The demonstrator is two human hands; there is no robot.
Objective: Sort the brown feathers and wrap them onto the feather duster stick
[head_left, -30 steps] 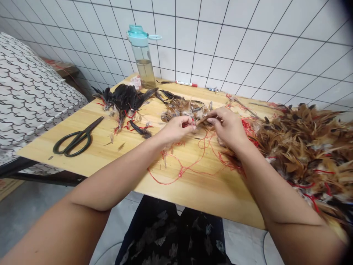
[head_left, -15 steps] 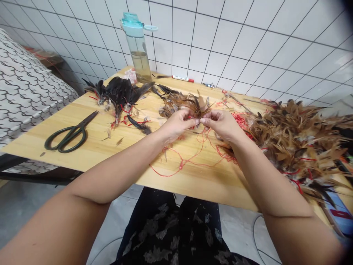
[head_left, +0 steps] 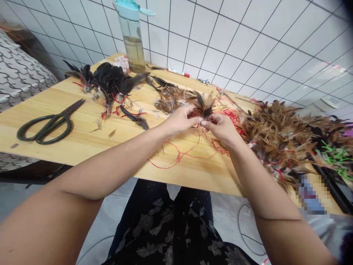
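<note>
My left hand (head_left: pixel 182 120) and my right hand (head_left: pixel 219 127) meet above the middle of the table, thumbs nearly touching. Both are closed, pinching a small bunch of brown and black feathers (head_left: pixel 203 104) at its base. From beneath the fingers a thin red string (head_left: pixel 178 157) hangs down and loops over the tabletop. A loose heap of brown feathers (head_left: pixel 172 98) lies just behind my left hand. Beside my right hand is a tangle of red string (head_left: pixel 234 119). The fingertips hide how the string meets the feather bases.
Black-handled scissors (head_left: pixel 52 125) lie at the left, near black feather bunches (head_left: pixel 109 81) with red ties. A water bottle (head_left: pixel 132 49) and a red-capped marker (head_left: pixel 178 72) are at the back by the tiled wall. A large brown feather pile (head_left: pixel 275 129) covers the right side, with green strips (head_left: pixel 335 158) beyond.
The camera view has turned, so most things sit further left in it. Between my hands the feathers now stand more upright; both hands keep their pinch.
</note>
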